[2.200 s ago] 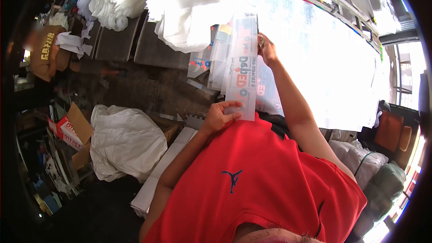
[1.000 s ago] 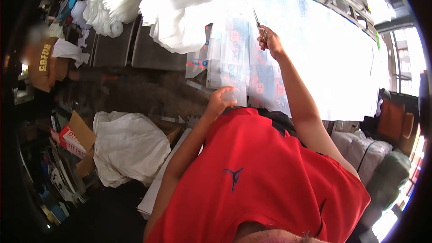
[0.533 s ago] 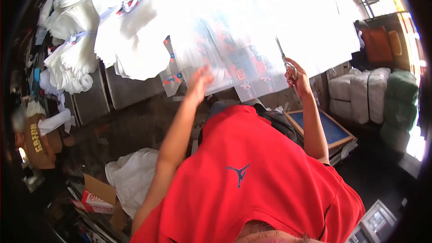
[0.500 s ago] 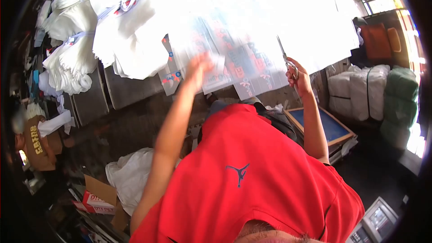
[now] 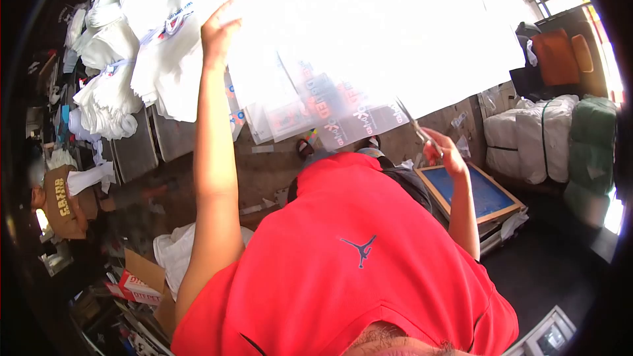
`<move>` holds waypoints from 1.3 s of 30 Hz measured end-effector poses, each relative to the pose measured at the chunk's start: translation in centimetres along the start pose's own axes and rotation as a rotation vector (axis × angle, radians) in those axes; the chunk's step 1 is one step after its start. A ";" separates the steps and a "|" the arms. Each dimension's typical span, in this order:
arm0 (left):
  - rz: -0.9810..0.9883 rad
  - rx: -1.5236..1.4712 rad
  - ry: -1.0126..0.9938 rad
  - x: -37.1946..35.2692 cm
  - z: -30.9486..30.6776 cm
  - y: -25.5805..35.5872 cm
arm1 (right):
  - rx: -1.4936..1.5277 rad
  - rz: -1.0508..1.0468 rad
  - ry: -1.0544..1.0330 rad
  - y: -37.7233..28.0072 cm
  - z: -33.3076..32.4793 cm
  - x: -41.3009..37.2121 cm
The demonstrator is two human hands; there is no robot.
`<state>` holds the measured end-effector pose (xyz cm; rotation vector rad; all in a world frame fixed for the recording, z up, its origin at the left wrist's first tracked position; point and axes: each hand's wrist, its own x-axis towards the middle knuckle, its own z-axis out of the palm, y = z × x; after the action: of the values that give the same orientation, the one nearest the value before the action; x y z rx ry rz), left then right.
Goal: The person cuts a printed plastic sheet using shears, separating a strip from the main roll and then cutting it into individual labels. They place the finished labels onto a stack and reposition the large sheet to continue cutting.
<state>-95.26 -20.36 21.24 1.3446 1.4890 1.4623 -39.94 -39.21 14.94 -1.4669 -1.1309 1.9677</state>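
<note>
My right hand is closed around the handles of metal scissors, their blades pointing up and left at the sheets' near edge. My left hand is stretched far forward, at the left side of the brightly lit white surface. Its thumb and fingers look apart, and glare washes out whatever lies by the fingertips. Between my hands, translucent printed plastic sheets with red and white lettering overlap and hang over the near edge. Left of my left hand lie tied bundles of white bags.
A wood-framed blue screen stands low at my right. Wrapped white bales and a green bale sit farther right. An open cardboard box is at lower left. A person in a brown shirt is at far left.
My left hand has moved forward and left, away from the printed sheets. My right hand with the scissors has come down and closer to me. The printed sheets have shifted slightly.
</note>
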 end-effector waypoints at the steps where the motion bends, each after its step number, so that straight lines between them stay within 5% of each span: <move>1: -0.058 -0.075 0.043 -0.5 1.0 -2.7 | 0.015 0.027 -0.030 0.3 -0.7 -0.2; 4: -0.347 -0.011 0.099 -0.6 2.1 -9.4 | 0.023 0.087 -0.119 1.9 -3.2 0.2; 9: -0.507 0.201 0.116 -5.2 2.9 -14.8 | -0.108 0.095 -0.202 0.8 -5.5 -0.1; 12: -0.731 0.252 -0.077 -8.7 2.3 -15.0 | -0.146 0.084 -0.223 0.8 -6.8 0.0; 14: -0.782 -0.171 -0.197 -10.1 1.8 -14.4 | -0.089 0.113 -0.184 0.4 -6.7 -0.2; 18: -0.549 -0.327 -0.095 -0.3 2.9 -12.8 | -0.013 0.102 -0.194 -0.1 -5.9 1.8; 21: -0.369 0.105 -0.054 10.3 5.4 -5.5 | -0.036 0.032 -0.197 -2.0 -4.3 3.6; 27: 0.158 0.217 -0.117 24.7 4.4 2.4 | -0.004 -0.219 -0.184 -3.2 -2.5 4.1; 33: 0.316 0.132 -0.110 18.2 1.8 10.8 | -0.070 -0.086 -0.028 -2.3 -0.4 1.8; 39: 0.041 0.074 -0.182 7.5 -1.2 1.1 | -0.089 0.026 -0.003 0.2 2.2 2.8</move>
<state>-98.11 -13.82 24.00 1.5174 1.4172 1.2835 -42.96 -38.02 13.34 -1.5312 -1.2214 1.9601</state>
